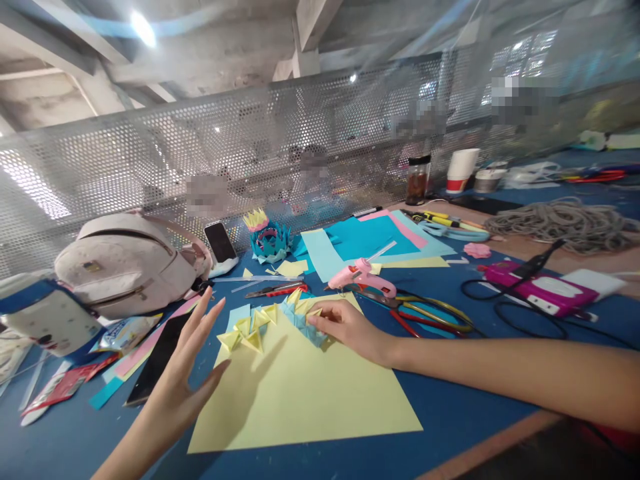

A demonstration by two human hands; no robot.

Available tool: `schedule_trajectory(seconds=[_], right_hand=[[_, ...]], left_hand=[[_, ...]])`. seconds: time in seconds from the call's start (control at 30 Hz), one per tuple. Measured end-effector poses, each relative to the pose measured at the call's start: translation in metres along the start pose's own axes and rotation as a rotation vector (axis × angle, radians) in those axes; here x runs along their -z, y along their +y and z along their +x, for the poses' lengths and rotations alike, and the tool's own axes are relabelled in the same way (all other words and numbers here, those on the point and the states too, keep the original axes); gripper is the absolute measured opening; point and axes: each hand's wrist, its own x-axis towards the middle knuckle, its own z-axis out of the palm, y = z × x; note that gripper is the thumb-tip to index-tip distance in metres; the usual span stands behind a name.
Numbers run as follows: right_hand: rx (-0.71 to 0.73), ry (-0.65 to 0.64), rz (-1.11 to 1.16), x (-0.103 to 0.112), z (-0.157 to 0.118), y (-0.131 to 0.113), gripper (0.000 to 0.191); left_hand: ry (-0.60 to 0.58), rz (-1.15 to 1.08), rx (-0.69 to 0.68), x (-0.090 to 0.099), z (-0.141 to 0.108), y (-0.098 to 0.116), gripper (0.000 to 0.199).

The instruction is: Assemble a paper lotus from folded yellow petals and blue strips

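Right hand (pixel 350 327) pinched on blue-and-yellow folded paper (pixel 306 328), centre of frame, over yellow sheet (pixel 310 400). Left hand (pixel 184 373), lower left — spread wide, holding nothing. Step looks like positioning folded paper — next move probably calls for light, steady pinch.

Craft workshop in a large raw-concrete hall, by the look of it: bare beams (pixel 317 23) overhead, perforated metal partition (pixel 280 127) behind, blue table (pixel 350 460) strewn with folded paper pieces (pixel 304 321), coloured sheets (pixel 373 240), pink glue gun (pixel 356 275), scissors (pixel 385 300), heaped grey cord (pixel 560 225).
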Motion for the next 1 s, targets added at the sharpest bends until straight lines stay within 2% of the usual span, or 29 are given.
schedule_trajectory(seconds=[0.07,0.17,0.23,0.3,0.37,0.43,0.57,0.63,0.77,0.87,1.0], right_hand=[[0.014,0.003,-0.001,0.000,0.000,-0.001,0.042],[0.040,-0.003,0.012,-0.001,-0.001,-0.004,0.040],[0.054,-0.001,0.016,-0.002,-0.001,-0.005,0.039],[0.056,0.005,0.011,-0.001,-0.001,-0.005,0.038],[0.053,0.023,0.002,0.000,-0.002,-0.004,0.037],[0.064,0.070,-0.012,0.003,-0.002,-0.004,0.036],[0.141,0.220,0.009,0.008,-0.004,-0.006,0.032],[0.172,0.238,0.028,0.010,-0.005,-0.007,0.030],[0.166,0.180,0.042,0.007,-0.006,-0.008,0.028],[0.136,0.114,0.093,0.004,-0.007,-0.008,0.027],[0.113,0.014,0.141,0.002,-0.011,-0.009,0.033]], left_hand=[[-0.018,-0.118,0.063,-0.005,0.002,0.003,0.053],[-0.111,-0.333,0.262,-0.016,0.006,0.006,0.032],[-0.157,-0.374,0.343,-0.024,0.010,0.008,0.030],[-0.164,-0.279,0.298,-0.031,0.016,0.008,0.024],[-0.184,-0.142,0.190,-0.036,0.025,0.007,0.015],[-0.211,-0.101,0.132,-0.041,0.035,0.004,0.011],[-0.162,-0.175,0.160,-0.050,0.053,0.007,0.012],[-0.177,-0.230,0.213,-0.056,0.058,0.014,0.016],[-0.300,-0.550,0.356,-0.072,0.059,0.034,0.020],[-0.261,-0.768,0.464,-0.080,0.059,0.045,0.030],[-0.225,-1.003,0.649,-0.085,0.063,0.050,0.029]])
